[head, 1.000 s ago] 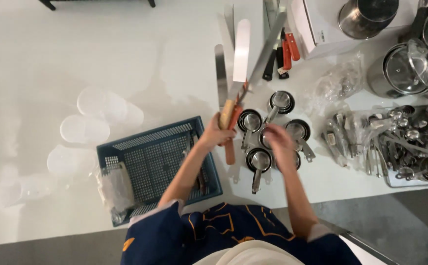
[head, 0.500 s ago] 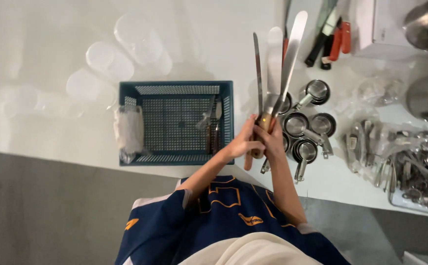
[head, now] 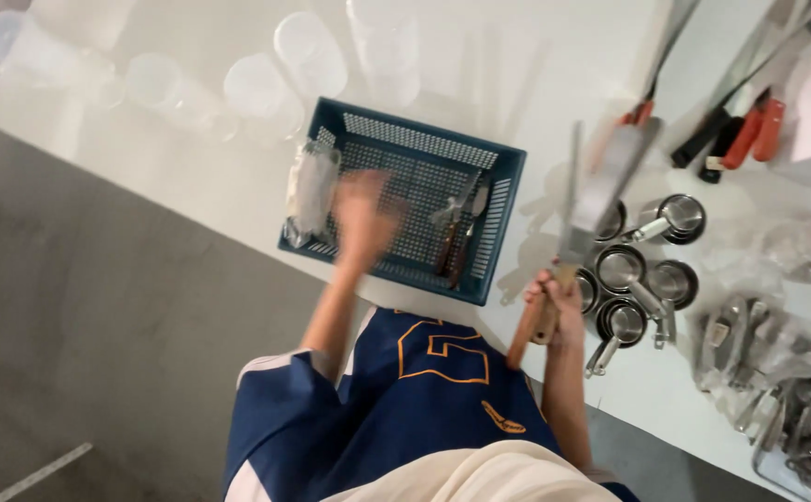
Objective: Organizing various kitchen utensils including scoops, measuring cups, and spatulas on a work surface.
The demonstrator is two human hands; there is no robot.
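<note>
My right hand (head: 554, 302) grips the wooden handles of long flat metal spatulas (head: 600, 186), blades pointing away over the white counter. My left hand (head: 363, 218) is blurred and hovers over the blue perforated basket (head: 507, 200), fingers apart, holding nothing I can see. Inside the basket lie a few utensils (head: 456, 232) with dark handles. A clear plastic bag (head: 310, 191) leans on the basket's left end.
Steel measuring cups (head: 633, 284) cluster right of my right hand. Red and black handled tools (head: 745, 130) lie further back. Bagged metal utensils (head: 777, 390) sit at the right. Clear plastic containers (head: 257, 84) stand behind the basket. The counter edge (head: 182, 223) runs diagonally above grey floor.
My left hand let go of the spatulas and swung left over the basket. The right hand keeps the spatulas. The view has tilted and shifted.
</note>
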